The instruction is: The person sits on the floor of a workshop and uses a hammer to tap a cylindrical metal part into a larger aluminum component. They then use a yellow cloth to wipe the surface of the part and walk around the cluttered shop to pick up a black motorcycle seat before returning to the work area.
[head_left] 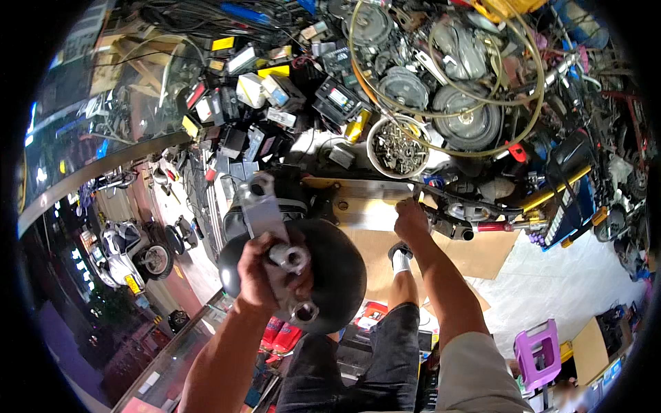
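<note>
My left hand [256, 279] is closed around a silver metal bracket [265, 213] with round, tube-like bosses, raised close to the camera. Behind and below the bracket is a large, smooth, black rounded thing [341, 275]; whether the two are joined I cannot tell. Further off, my right hand [412, 221] is closed at the near right edge of a ribbed silver metal plate [365, 205] on a dark vehicle frame. A small pale tip shows above its fingers, but what they hold is hidden. The frame stands over a brown cardboard sheet [475, 258].
Beyond the frame stands a white bucket [374, 153] full of small metal hardware. Several batteries [337, 98] and old wheels [468, 120] are piled there, under a looped yellowish cable [540, 86]. A purple stool [537, 354] is at right; a glass case [131, 89] is at left.
</note>
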`<act>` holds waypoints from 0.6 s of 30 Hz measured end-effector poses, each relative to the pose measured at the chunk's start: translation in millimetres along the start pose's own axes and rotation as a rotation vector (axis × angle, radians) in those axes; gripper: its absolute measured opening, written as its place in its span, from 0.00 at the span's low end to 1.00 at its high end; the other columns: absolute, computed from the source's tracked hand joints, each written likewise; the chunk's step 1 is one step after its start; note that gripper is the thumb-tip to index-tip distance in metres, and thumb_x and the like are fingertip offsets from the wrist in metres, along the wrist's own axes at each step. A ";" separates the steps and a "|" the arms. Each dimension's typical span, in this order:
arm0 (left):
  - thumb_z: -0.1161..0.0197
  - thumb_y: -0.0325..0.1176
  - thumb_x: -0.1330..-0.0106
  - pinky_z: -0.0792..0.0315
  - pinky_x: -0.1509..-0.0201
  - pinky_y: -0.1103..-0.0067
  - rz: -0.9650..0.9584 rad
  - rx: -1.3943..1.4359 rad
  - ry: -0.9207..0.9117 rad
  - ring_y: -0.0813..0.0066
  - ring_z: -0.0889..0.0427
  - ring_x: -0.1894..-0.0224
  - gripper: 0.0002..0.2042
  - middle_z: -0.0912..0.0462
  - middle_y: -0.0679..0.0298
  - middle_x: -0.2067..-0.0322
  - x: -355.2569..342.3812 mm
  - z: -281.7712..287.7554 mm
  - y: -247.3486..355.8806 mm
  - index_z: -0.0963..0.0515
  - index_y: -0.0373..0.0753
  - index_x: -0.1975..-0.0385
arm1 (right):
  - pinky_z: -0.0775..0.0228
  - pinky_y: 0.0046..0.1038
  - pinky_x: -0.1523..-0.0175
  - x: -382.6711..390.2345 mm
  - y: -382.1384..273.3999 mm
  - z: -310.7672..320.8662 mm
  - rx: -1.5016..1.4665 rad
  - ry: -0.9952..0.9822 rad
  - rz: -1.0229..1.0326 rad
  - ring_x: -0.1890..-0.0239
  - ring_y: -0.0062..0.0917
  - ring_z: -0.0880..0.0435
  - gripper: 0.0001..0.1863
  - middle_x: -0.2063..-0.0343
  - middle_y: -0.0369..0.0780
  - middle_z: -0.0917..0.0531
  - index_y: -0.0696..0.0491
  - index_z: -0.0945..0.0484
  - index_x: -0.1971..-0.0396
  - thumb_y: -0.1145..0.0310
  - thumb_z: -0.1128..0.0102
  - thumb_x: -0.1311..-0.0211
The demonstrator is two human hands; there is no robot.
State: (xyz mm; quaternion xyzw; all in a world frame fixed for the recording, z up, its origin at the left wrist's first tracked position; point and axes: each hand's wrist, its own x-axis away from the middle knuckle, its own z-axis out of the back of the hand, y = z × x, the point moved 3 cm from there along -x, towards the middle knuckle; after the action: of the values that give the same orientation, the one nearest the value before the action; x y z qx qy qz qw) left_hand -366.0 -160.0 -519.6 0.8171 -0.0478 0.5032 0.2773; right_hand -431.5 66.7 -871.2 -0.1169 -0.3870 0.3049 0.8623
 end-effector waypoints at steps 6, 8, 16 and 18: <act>0.49 0.60 0.33 0.34 0.73 0.73 0.091 0.084 -0.110 0.74 0.34 0.80 0.26 0.28 0.65 0.75 1.0 -7.9 4.3 0.25 0.38 0.64 | 0.25 0.41 0.40 106.8 54.9 20.2 -0.169 -0.046 -0.274 0.47 0.46 0.17 0.16 0.49 0.50 0.17 0.53 0.14 0.57 0.65 0.40 0.44; 0.50 0.59 0.32 0.33 0.73 0.73 0.090 0.096 -0.100 0.74 0.33 0.80 0.26 0.28 0.65 0.75 1.4 -4.2 2.2 0.24 0.37 0.63 | 0.26 0.43 0.41 147.3 81.9 18.2 -0.047 -0.150 -0.355 0.48 0.44 0.17 0.14 0.55 0.48 0.14 0.50 0.13 0.61 0.67 0.46 0.44; 0.47 0.47 0.28 0.31 0.73 0.70 0.105 0.244 -0.239 0.74 0.31 0.80 0.14 0.24 0.65 0.74 1.9 3.8 1.5 0.26 0.42 0.65 | 0.27 0.31 0.75 389.0 119.8 47.8 -0.648 0.075 -0.774 0.75 0.30 0.15 0.10 0.70 0.41 0.14 0.52 0.16 0.60 0.62 0.37 0.35; 0.46 0.47 0.29 0.33 0.73 0.71 0.142 0.288 -0.270 0.76 0.31 0.80 0.13 0.24 0.66 0.74 12.8 4.9 4.4 0.27 0.44 0.66 | 0.27 0.28 0.79 443.3 98.0 62.7 -0.842 0.121 -0.909 0.76 0.28 0.13 0.09 0.69 0.40 0.13 0.54 0.15 0.61 0.65 0.39 0.34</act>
State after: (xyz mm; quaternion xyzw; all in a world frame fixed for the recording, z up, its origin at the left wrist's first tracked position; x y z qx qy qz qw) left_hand -357.4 -163.7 -508.6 0.9028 -0.0696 0.4091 0.1128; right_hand -292.4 414.8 -607.6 -0.2877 -0.4355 -0.2786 0.8062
